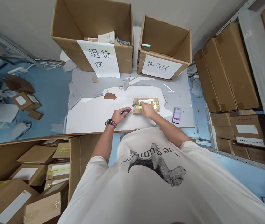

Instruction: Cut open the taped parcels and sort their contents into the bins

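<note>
In the head view, the left hand (118, 115) is closed around the red-and-black handle of a box cutter (126, 110), its blade reaching the left end of a small cardboard parcel (157, 107) bound in yellow tape. The right hand (147, 109) lies palm-down across the parcel's top, pressing rather than gripping. The parcel's long axis runs side to side, so the cutter meets its end while the right hand covers its middle. It rests on a white board (95, 118) over a grey tabletop (88, 81), with a smartphone (176, 115) just to its right. Ahead stand a carton (92, 26) signed 退货区 and a carton (165, 40) signed 换货区. Shelved cartons (225, 68) line the right, and small boxes (36, 154) fill an open carton (81, 161) at lower left, above a blue floor (50, 84).
</note>
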Tool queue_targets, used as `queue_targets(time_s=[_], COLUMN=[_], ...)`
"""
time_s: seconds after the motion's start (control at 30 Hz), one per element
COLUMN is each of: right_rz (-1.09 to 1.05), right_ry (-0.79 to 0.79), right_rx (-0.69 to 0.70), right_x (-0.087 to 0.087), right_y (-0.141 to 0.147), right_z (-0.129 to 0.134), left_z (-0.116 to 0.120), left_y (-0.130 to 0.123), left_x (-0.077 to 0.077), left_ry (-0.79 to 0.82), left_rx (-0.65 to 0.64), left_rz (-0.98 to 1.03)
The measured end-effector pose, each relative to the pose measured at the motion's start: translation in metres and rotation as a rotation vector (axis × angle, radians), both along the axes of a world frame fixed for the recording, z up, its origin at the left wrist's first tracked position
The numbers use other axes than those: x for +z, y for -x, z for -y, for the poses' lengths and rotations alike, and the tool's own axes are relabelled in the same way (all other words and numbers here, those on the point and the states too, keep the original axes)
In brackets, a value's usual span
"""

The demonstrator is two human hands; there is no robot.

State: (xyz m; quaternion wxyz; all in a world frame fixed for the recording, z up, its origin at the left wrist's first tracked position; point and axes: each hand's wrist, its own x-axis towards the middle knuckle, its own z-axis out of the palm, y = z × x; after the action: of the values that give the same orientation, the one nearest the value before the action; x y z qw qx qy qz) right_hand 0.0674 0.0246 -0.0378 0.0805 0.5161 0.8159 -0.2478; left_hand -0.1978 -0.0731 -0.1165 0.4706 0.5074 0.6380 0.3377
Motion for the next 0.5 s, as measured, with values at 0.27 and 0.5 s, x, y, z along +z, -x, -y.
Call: queue_targets(time_s=[0.27,0.5], right_rz=[-0.003,-0.004], right_ry=[0.010,0.047], right_rx=[-0.002,0.009], right_x=[-0.003,0.003], right_y=[0.000,0.000], right_z=[-0.004,-0.008], left_z=[-0.021,-0.022], left_y=[0.017,0.011], left_x=[0.026,0.029], left_ry=[-0.053,0.003], left_rx=[-0.178,-0.191], left_rz=[-0.378,-0.253])
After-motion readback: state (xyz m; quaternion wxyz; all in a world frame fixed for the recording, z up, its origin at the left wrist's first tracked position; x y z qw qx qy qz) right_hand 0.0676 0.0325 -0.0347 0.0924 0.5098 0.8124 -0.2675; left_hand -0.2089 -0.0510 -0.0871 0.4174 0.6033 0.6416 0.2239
